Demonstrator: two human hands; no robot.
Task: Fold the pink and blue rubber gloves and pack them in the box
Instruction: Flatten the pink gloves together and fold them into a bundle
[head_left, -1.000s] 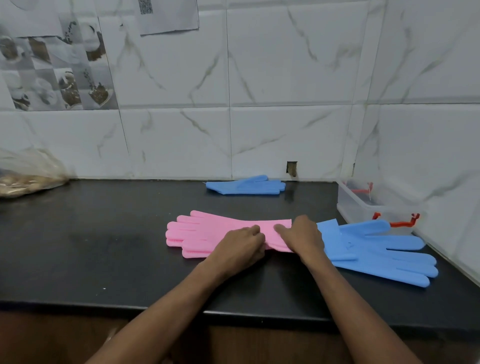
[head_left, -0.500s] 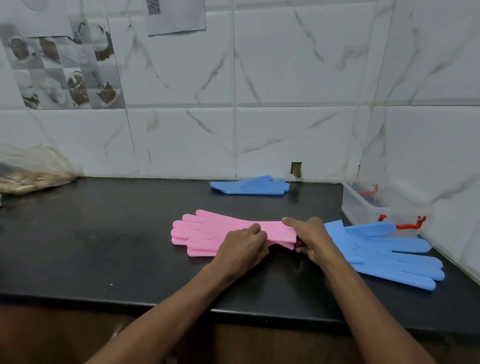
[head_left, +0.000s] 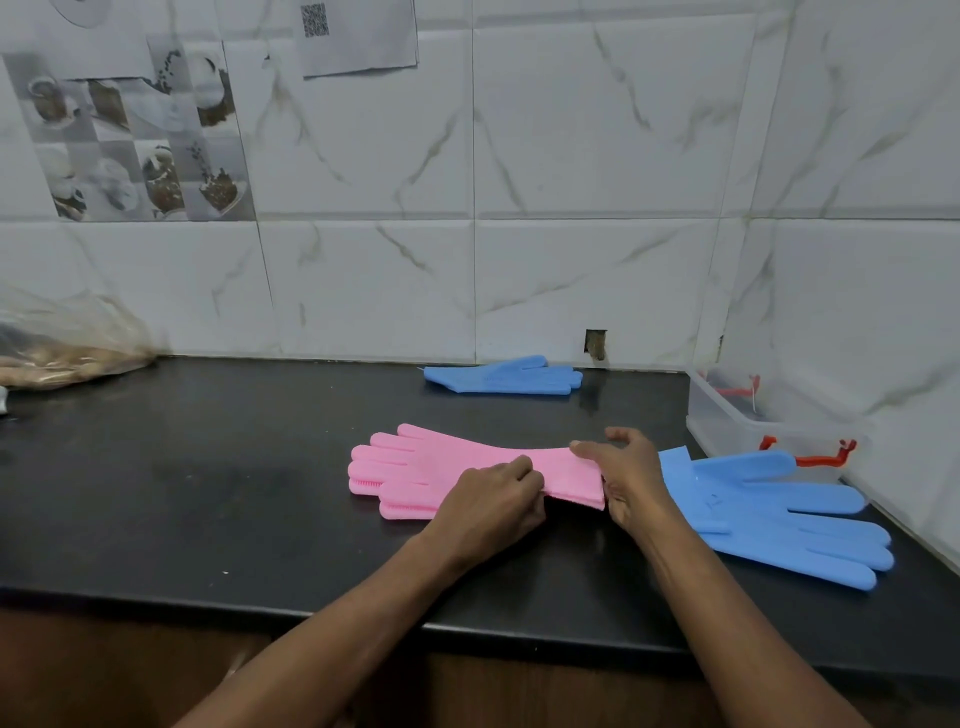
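The pink gloves (head_left: 431, 470) lie stacked in the middle of the black counter (head_left: 197, 483), fingers pointing left. My left hand (head_left: 493, 501) pinches their near edge around the wrist part. My right hand (head_left: 631, 475) grips the cuff end and holds it lifted off the counter. A blue glove (head_left: 769, 512) lies flat to the right, fingers pointing right, its cuff partly behind my right hand. Another blue glove (head_left: 501, 376) rests by the back wall. The clear plastic box (head_left: 727, 415) with red clips stands in the right corner.
A plastic bag (head_left: 62, 343) with brownish contents sits at the far left against the tiled wall. The counter's front edge runs just below my forearms. The wall closes off the right side behind the box.
My right hand went from pressing flat on the pink cuff to gripping it and raising it off the counter. My left hand stayed on the gloves' middle.
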